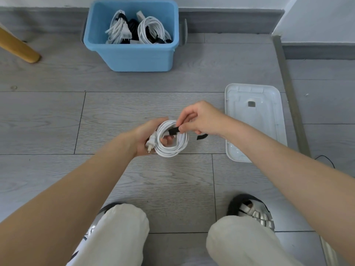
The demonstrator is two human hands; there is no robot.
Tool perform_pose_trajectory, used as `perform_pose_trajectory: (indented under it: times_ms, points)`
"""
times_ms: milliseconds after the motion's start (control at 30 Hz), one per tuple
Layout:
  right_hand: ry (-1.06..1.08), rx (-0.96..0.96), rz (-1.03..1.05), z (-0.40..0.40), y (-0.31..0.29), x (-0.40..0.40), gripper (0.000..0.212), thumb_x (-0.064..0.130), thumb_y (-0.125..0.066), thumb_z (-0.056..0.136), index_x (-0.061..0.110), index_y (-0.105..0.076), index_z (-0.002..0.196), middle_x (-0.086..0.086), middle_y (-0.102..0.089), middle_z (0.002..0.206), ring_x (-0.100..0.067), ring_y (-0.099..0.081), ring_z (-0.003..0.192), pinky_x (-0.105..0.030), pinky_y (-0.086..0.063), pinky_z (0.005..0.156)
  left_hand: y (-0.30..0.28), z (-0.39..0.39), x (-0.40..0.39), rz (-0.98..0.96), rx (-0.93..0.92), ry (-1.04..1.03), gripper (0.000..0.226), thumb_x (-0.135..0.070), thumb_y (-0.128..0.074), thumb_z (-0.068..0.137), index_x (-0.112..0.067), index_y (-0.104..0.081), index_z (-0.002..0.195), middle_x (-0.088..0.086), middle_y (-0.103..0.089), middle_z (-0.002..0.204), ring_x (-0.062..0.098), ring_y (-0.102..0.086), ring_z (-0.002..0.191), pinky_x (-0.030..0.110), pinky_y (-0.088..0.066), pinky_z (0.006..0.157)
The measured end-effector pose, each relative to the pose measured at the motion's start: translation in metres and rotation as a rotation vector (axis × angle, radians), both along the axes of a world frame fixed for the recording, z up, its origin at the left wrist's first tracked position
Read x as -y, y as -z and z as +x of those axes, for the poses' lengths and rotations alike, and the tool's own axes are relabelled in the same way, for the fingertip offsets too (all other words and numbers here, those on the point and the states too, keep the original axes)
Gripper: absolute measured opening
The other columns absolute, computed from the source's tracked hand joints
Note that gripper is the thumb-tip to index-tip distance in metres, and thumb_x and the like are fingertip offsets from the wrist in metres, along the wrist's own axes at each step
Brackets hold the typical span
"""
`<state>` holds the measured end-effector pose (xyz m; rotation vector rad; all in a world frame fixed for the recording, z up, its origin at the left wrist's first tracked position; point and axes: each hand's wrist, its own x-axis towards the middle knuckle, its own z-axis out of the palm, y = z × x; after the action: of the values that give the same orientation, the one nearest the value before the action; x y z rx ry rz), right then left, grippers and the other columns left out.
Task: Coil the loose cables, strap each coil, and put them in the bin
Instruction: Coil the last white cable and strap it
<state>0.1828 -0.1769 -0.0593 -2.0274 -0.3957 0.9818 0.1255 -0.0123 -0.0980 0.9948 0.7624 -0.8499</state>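
Left hand [148, 138] grips the white cable coil [171, 140] above the floor while right hand [199, 120] pinches the black strap [173, 130] across it, so if that pinch slips the loops probably spring loose, well short of the blue bin [132, 54].

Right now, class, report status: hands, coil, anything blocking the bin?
Left hand grips white coil. Right hand pinches black strap across it, not yet closed. Bin ahead, holds strapped coils; floor path unobstructed.
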Motion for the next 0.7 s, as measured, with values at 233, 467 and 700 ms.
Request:
perform_pose_trajectory:
  times_ms: [233, 467, 700]
  points:
    - [-0.332, 0.421, -0.230, 0.001, -0.002, -0.006, 0.009, 0.015, -0.069, 0.079, 0.021, -0.073, 0.086, 0.009, -0.066, 0.081, 0.001, -0.052, 0.067, -0.015, -0.039, 0.066, -0.009, -0.005, -0.004, -0.164, -0.056, 0.003, 0.035, -0.032, -0.040, 0.098, -0.004, -0.059, 0.090, 0.010, -0.064, 0.069, 0.016, -0.063, 0.051, 0.022, -0.053, 0.046]
    - [-0.266, 0.497, -0.217, -0.004, 0.007, -0.005, 0.017, 0.021, -0.073, 0.077, 0.023, -0.057, 0.082, 0.009, -0.059, 0.079, -0.006, -0.048, 0.069, -0.029, -0.044, 0.070, -0.012, -0.009, -0.007, -0.272, -0.122, -0.089, 0.024, -0.021, -0.053, 0.086, 0.001, -0.060, 0.091, 0.016, -0.057, 0.094, 0.027, -0.069, 0.070, 0.027, -0.057, 0.052]
    - [-0.189, 0.333, -0.182, -0.011, 0.006, -0.006, 0.044, 0.029, -0.077, 0.074, 0.019, -0.056, 0.111, 0.010, -0.058, 0.103, 0.004, -0.045, 0.067, -0.012, -0.034, 0.061, -0.019, -0.007, 0.006, -0.379, -0.089, -0.115, 0.021, -0.019, -0.052, 0.078, -0.002, -0.060, 0.086, 0.009, -0.055, 0.072, 0.015, -0.058, 0.041, 0.016, -0.043, 0.031]
